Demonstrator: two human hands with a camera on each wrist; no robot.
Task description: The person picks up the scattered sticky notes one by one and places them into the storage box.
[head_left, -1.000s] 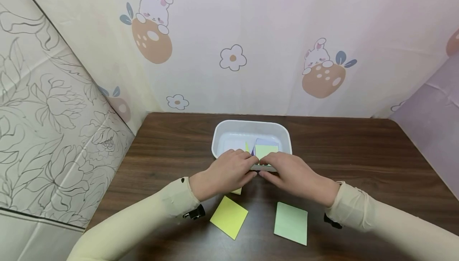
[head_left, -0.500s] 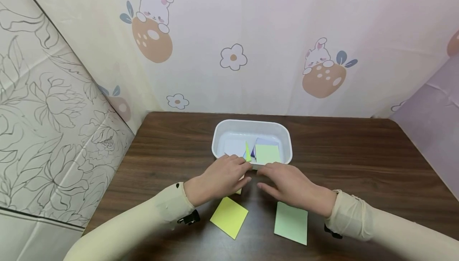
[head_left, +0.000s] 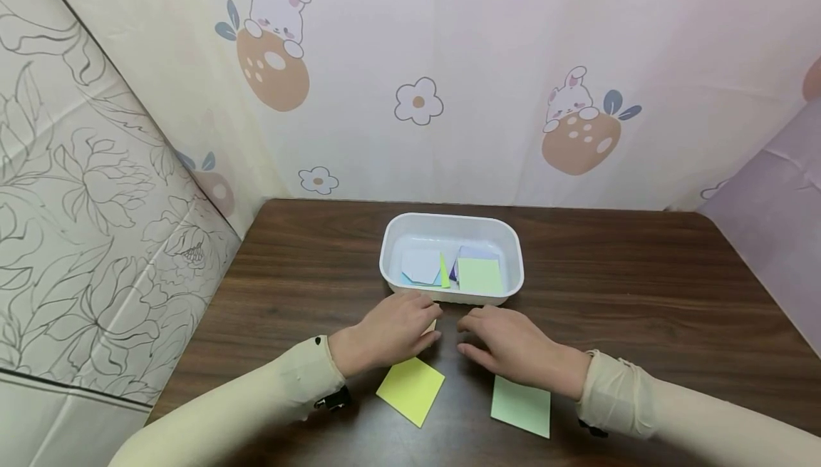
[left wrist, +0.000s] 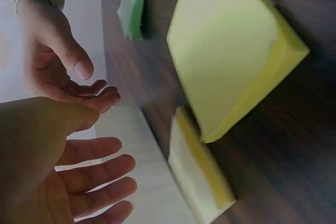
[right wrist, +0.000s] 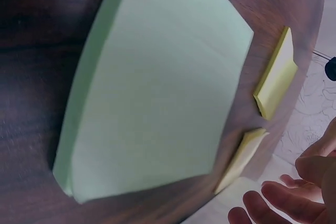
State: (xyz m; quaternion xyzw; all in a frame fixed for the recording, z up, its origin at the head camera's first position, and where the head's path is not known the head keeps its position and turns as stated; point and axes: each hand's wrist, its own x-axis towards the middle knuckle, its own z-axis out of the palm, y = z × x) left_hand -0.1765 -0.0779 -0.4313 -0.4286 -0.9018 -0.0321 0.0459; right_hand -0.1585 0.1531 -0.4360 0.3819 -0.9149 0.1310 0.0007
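Both bare hands hover apart over the table just in front of a white plastic tub (head_left: 514, 239). Nothing is held in the left hand (head_left: 394, 329); its fingers are loosely bent in the left wrist view. The right hand (head_left: 516, 347), likewise holding nothing, faces it with relaxed fingers. Under the left hand lies a pale yellow sticky note pad (head_left: 432, 327), mostly hidden in the head view. A brighter yellow sticky note pad (head_left: 412, 394) lies nearer the person. A green sticky note pad (head_left: 522, 410) is partly covered by the right hand and wrist.
Inside the tub are a light green square pad (head_left: 479, 276), a whitish paper piece (head_left: 420, 267), a narrow yellow-green piece (head_left: 444, 272) and a purple-toned item (head_left: 477, 252). A printed curtain (head_left: 417, 153) hangs behind the brown wooden table (head_left: 616, 281).
Both hands have let go of the tub's front edge and drawn back toward the person, moving slightly apart. More of the tub's contents shows. The pads on the table have stayed put.
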